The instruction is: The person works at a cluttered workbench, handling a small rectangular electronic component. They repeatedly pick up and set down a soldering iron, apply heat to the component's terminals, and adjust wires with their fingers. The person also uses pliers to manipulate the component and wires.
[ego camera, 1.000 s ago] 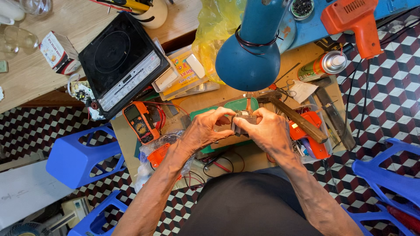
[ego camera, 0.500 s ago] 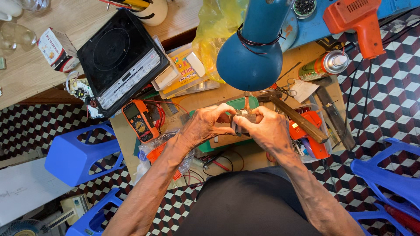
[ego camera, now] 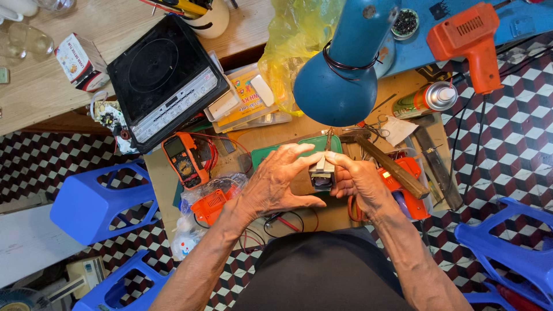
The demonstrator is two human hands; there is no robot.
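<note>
Both hands meet over a low wooden work table point(ego camera: 276, 135). My left hand point(ego camera: 276, 181) and my right hand point(ego camera: 360, 179) together hold a small boxy metal part point(ego camera: 322, 173), grey with a dark round opening on its near face. Fingertips of both hands pinch its top. Under the hands lies a green cutting mat point(ego camera: 314, 144). A wooden-handled tool point(ego camera: 391, 168) lies just right of my right hand.
An orange multimeter point(ego camera: 183, 161) and a black induction cooker point(ego camera: 164, 78) sit to the left. A blue desk lamp point(ego camera: 345, 75) hangs over the table. An orange heat gun point(ego camera: 469, 40), a spray can point(ego camera: 426, 99) and blue plastic stools point(ego camera: 95, 201) surround the spot.
The hands have turned the small metal part and lifted it slightly; the left fingers now spread wider over its top. The view has shifted a little.
</note>
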